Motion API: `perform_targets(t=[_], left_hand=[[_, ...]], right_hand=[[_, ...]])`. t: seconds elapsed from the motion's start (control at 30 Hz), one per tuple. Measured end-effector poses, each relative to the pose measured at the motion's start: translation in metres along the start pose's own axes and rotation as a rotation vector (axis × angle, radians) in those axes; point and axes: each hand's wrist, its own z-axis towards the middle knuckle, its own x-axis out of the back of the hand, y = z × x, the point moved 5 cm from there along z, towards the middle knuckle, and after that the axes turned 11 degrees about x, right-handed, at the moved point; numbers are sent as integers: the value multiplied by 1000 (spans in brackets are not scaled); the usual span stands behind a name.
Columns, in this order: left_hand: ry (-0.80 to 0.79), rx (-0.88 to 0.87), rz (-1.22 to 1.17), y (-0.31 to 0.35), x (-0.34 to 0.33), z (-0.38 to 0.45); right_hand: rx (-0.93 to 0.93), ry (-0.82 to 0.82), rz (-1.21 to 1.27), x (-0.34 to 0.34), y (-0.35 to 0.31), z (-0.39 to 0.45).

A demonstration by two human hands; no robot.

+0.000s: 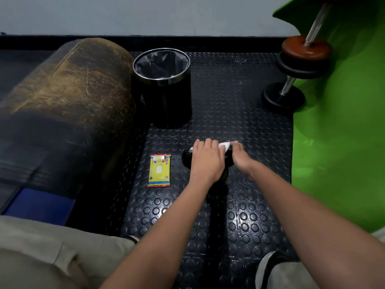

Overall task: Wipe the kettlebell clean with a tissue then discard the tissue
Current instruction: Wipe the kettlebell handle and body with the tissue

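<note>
Both hands meet over the black kettlebell (187, 158) on the studded rubber floor (239, 215): I see my left hand (206, 161) resting on it, my right hand (241, 158) pinching the white tissue (225, 146). Beside it, a yellow wipes packet (159, 171) reads "10". Beyond stands a black bin (166, 97) with a bag liner.

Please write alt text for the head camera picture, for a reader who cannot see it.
Two hands, left hand and right hand, hold a white tissue over a black kettlebell on a studded floor mat. A yellow tissue pack lies left; a lined bin stands behind.
</note>
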Motion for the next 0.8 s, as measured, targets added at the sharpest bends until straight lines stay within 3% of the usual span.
perform_targets(t=[0.13, 0.23, 0.33, 0.4, 0.47, 0.57, 0.7, 0.8], left_hand=[[179, -40, -159, -22, 3, -15], [190, 148, -364, -55, -4, -13], [93, 362, -726, -75, -16, -15], [-55, 566, -974, -78, -21, -12], [-198, 727, -1044, -79, -16, -6], [-275, 677, -808, -76, -4, 8], [-89, 276, -333, -47, 13, 19], [-38, 90, -85, -17, 9, 14]], right_hand=[[-7, -8, 2, 0, 0, -1], [-24, -48, -11, 0, 1, -3], [-34, -70, -8, 0, 1, -4], [-33, -68, -3, 1, 0, -4], [-30, -63, 3, 1, -1, -5], [-29, -57, 2, 1, 0, -4], [-26, -53, 3, 1, 2, -2], [-5, -32, 0, 0, 2, 0]])
